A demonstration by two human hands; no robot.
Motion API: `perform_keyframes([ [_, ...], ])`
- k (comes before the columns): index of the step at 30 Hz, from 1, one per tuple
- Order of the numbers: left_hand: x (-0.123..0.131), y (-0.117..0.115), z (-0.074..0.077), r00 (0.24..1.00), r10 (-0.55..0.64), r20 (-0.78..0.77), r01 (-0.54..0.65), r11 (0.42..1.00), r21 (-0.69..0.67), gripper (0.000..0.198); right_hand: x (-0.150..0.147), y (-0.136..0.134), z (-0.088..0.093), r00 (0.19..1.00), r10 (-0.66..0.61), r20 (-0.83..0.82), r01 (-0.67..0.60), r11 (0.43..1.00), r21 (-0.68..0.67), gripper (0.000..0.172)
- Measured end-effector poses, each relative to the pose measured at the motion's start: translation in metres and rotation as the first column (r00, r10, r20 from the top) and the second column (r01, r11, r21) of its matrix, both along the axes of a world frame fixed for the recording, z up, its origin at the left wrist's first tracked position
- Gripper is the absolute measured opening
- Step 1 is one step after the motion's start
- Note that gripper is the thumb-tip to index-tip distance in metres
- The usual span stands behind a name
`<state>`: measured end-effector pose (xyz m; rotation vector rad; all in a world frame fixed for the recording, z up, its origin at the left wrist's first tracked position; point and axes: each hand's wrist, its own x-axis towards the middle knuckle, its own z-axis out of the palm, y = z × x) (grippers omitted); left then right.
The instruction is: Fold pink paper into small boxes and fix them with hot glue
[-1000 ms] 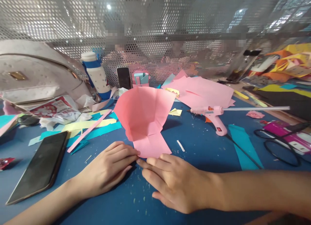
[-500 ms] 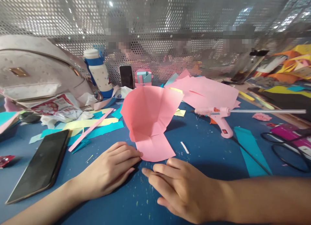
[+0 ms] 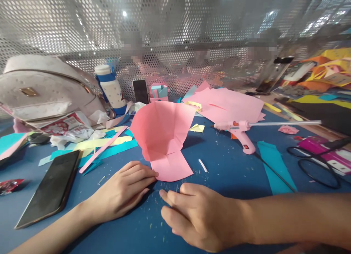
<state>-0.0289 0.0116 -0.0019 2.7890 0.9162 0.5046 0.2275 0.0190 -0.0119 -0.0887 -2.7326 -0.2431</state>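
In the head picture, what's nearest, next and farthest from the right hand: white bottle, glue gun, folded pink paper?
1. Folded pink paper, just ahead of the right hand
2. Glue gun, ahead and right
3. White bottle, back left

We can read no words, brands or numbers with certainty. At the left of the frame we see red-and-white print on a crumpled packet, too blurred to make out. We find the gold plate on the backpack illegible, and the small printed marks on the bottle, upper left, equally so.
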Motion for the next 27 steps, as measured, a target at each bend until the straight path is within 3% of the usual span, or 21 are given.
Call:
perform_keyframes([
  [3, -0.0011, 0.0010, 0.0003, 1.000, -0.008, -0.002, 0.008, 1.000, -0.016, 0.034, 0.0013, 0.0003, 0.0013, 1.000, 0.008, 0.021, -0.007, 0.997, -0.078, 0.019],
  [9, -0.0039, 0.0017, -0.0049, 1.000, -0.006, 0.018, 0.006, 1.000, -0.027, 0.032, -0.0034, 0.0019, 0.0052, 0.977, -0.128, 0.171, 0.166, 0.959, -0.229, 0.043],
  [13, -0.0037, 0.0016, -0.0063, 1.000, -0.009, 0.016, 0.009, 1.000, -0.011, 0.032, -0.0048, -0.0007, 0.0055, 0.973, -0.150, 0.174, 0.178, 0.972, -0.156, 0.045],
  [19, -0.0036, 0.0007, -0.0017, 1.000, -0.012, 0.012, 0.012, 1.000, -0.012, 0.033, -0.0022, -0.0022, 0.0071, 0.997, -0.025, 0.071, 0.020, 0.998, 0.067, 0.023],
  [23, -0.0040, 0.0017, -0.0019, 1.000, -0.022, 0.008, 0.023, 0.999, -0.038, 0.034, -0.0006, -0.0017, 0.0064, 0.999, 0.018, 0.029, -0.019, 1.000, 0.017, 0.021],
  [27, -0.0049, 0.0020, -0.0049, 1.000, -0.023, 0.020, 0.024, 0.999, -0.038, 0.033, -0.0014, -0.0012, 0.0055, 0.986, -0.103, 0.132, 0.120, 0.985, -0.124, 0.036],
])
